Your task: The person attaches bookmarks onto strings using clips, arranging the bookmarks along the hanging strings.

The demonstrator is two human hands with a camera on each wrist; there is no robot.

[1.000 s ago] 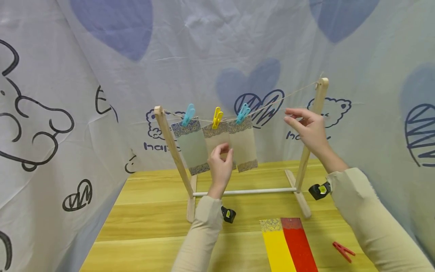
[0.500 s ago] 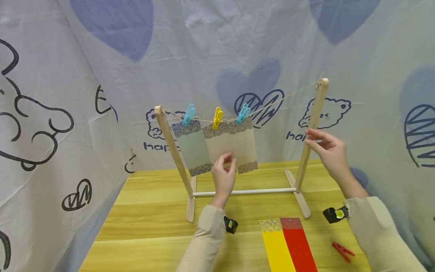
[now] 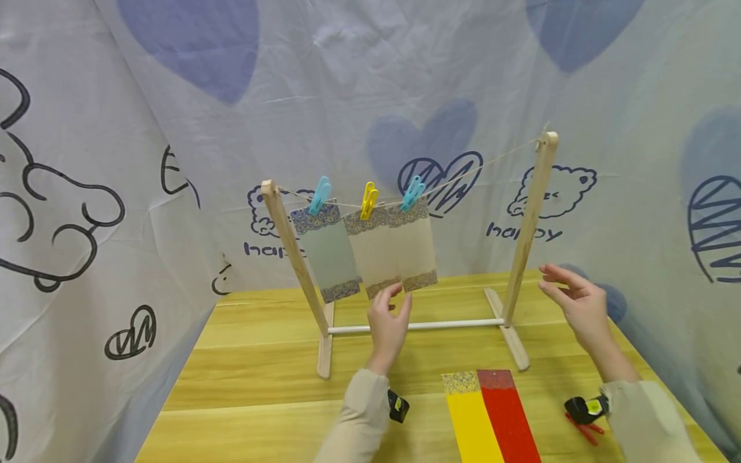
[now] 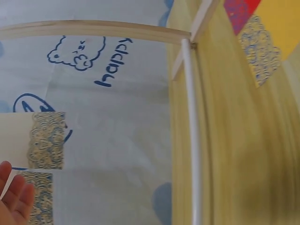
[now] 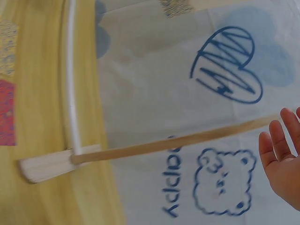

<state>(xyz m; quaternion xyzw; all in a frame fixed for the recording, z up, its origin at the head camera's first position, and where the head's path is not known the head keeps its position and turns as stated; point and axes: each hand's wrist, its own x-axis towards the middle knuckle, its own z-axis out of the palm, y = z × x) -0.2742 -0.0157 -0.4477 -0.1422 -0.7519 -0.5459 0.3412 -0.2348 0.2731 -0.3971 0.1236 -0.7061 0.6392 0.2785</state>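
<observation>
Three pale paper cards with patterned bands hang from a string: a greenish card (image 3: 330, 257) on the left and two cream ones, the right cream card (image 3: 417, 247) beside the middle cream card (image 3: 373, 251). A blue clothespin (image 3: 320, 195), a yellow clothespin (image 3: 368, 200) and another blue clothespin (image 3: 413, 193) clip them up. My left hand (image 3: 389, 331) is raised just below the cream cards, thumb and fingers apart, its fingertips overlapping their lower edge. To the right of the rack, my right hand (image 3: 581, 315) hovers with relaxed fingers, holding nothing.
The string (image 3: 500, 156) runs between two wooden posts, the right post (image 3: 529, 225) rising higher, with a white rod (image 3: 457, 325) low between them. A yellow card (image 3: 471, 418) and a red card (image 3: 509, 418) lie in front. A red clothespin (image 3: 587, 432) is partly covered by the right wrist camera.
Both hands have come down, the right one moving away from the string to the right of the post and the left one sliding lower across the cards. The hanging cards stay clipped.
</observation>
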